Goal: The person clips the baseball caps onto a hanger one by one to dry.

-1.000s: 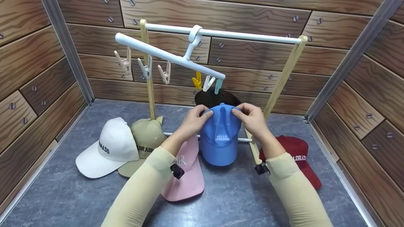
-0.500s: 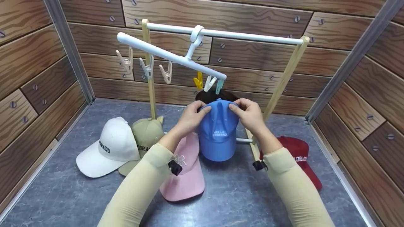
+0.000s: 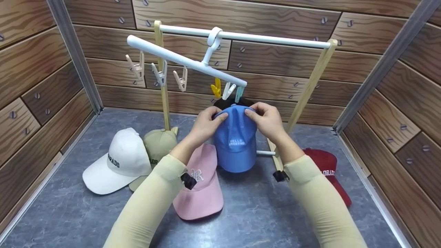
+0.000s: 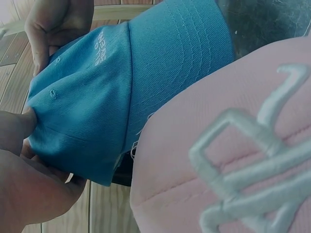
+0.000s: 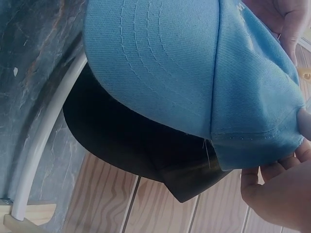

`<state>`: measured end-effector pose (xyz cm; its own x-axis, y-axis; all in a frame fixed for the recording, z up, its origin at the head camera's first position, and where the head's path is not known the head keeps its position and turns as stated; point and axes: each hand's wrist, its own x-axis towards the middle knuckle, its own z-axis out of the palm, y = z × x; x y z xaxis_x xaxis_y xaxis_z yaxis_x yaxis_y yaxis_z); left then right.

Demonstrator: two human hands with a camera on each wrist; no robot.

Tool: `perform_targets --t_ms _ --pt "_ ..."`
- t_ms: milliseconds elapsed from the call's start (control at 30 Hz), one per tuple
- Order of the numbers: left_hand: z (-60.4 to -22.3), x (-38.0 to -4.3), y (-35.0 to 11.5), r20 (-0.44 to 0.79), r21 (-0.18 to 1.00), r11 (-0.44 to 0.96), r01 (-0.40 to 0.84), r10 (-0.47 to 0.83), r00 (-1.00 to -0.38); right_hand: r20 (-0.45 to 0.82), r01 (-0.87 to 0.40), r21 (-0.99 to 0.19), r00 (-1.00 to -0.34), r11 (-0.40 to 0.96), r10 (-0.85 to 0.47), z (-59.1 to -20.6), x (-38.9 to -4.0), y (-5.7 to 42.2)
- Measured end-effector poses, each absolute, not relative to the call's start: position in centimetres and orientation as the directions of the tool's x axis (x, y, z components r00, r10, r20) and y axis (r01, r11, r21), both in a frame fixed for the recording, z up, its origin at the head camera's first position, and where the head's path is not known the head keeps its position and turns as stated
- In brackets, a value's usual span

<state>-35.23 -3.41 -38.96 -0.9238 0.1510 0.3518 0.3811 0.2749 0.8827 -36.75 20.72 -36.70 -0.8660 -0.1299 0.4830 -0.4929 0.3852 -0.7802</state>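
Note:
A blue cap (image 3: 236, 156) with small white lettering hangs brim-down between both hands. My left hand (image 3: 205, 124) pinches the left side of its crown, thumb in front. On the opposite side my right hand (image 3: 268, 120) pinches the crown the same way, and the cloth folds between the thumbs. Right above the crown's top hang a teal clothespin (image 3: 239, 93), a white clothespin (image 3: 228, 91) and a yellow clothespin (image 3: 216, 88). They hang from a white hanger bar (image 3: 168, 55). Behind the blue cap is a black cap (image 5: 131, 138), mostly hidden in the head view.
The hanger hooks over the white rod (image 3: 268, 39) of a wooden-legged rack. More pale clothespins (image 3: 159, 74) hang at the left. On the grey floor sit a white cap (image 3: 127, 151), an olive cap (image 3: 160, 143), a pink cap (image 3: 203, 196) and a dark red cap (image 3: 322, 160).
Both hands have raised the blue cap slightly and shifted it a little left, so its top is closer to the teal and white clothespins. The other caps stay where they were.

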Motion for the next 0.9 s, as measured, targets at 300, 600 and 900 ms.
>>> perform_targets --t_ms 300,600,900 --pt "-38.36 -35.36 -3.55 0.366 0.88 0.274 0.389 0.133 -0.921 0.487 -0.495 -0.774 -0.864 0.395 -0.128 -35.99 -37.08 20.3" --pt "-38.16 -35.64 -3.57 0.359 0.884 0.28 0.375 0.107 -0.927 0.501 -0.509 -0.747 -0.854 0.428 -0.141 -35.84 -37.25 19.8" --pt "-38.07 -35.75 -3.65 0.393 0.864 0.296 0.407 0.109 -0.913 0.515 -0.534 -0.717 -0.839 0.447 -0.176 -35.87 -37.32 19.61"
